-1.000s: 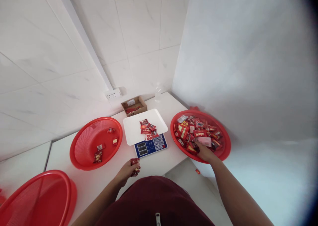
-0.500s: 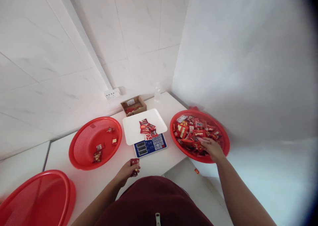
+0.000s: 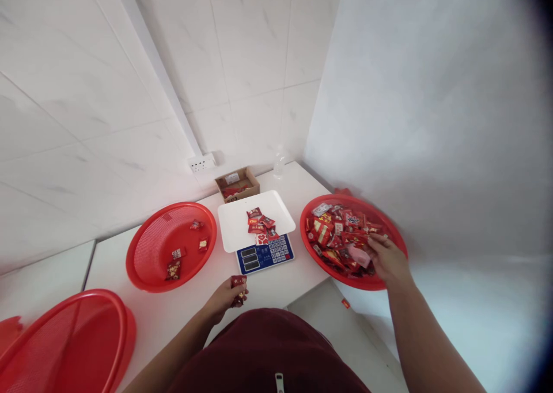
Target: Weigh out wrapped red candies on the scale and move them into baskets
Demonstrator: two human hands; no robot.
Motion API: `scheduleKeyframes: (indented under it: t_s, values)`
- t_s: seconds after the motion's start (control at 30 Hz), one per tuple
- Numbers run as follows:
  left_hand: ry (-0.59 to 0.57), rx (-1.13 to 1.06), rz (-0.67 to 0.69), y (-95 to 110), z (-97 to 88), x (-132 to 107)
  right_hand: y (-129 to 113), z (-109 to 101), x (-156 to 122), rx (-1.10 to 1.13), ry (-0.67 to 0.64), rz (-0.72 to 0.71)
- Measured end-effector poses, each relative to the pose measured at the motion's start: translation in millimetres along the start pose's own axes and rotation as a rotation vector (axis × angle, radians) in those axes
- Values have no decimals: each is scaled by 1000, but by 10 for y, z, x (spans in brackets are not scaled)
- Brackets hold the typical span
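Note:
My left hand (image 3: 224,298) is closed around small dark-red wrapped snack packets (image 3: 238,290), in front of the scale. At the right, my right hand (image 3: 389,260) reaches over a red plastic basket (image 3: 400,246) heaped with mostly red wrapped packets (image 3: 334,240). Its fingers are bent together among the packets, and what they pinch, if anything, is hidden. A pinkish packet (image 3: 359,256) lies just left of that hand. Between the hands stands a blue digital scale (image 3: 265,254) with a white tray (image 3: 233,226); several red packets (image 3: 261,223) lie in a small pile on it.
Left of the scale, a red basket (image 3: 142,249) holds several packets. Another red basket (image 3: 123,335) is at the lower left. Behind the tray are an open cardboard box (image 3: 237,184) and a clear bottle (image 3: 279,165). One small red packet (image 3: 345,303) lies below the table's right edge.
My right hand has shifted right and slightly up within the basket, and the pinkish packet now shows more fully. My left hand keeps its hold. The view has moved slightly.

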State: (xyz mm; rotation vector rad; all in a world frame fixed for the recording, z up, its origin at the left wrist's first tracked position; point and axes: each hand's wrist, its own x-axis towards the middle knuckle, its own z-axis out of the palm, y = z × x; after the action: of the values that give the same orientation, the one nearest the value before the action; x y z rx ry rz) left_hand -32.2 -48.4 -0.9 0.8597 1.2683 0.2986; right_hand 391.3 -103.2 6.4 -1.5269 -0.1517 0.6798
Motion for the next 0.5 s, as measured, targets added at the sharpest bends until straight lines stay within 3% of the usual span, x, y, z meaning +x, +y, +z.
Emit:
scheduleKeyframes:
  t_s: [0.1, 0.2, 0.37, 0.43, 0.5]
  values:
    - [-70, -116, -20, 73, 86, -3, -15, 216, -257, 7, -167, 25]
    - [-182, -288, -70, 192, 245, 2, 77, 561, -723, -82, -349, -14]
    - [-382, -453, -109, 331, 490, 25, 280, 1056, -1567, -330, -831, -118]
    - [-364, -436, -79, 336, 535, 25, 339, 1132, -1745, -385, -953, -125]
    - [-277, -421, 15, 323, 553, 17, 390, 1150, -1809, -408, -996, -92]
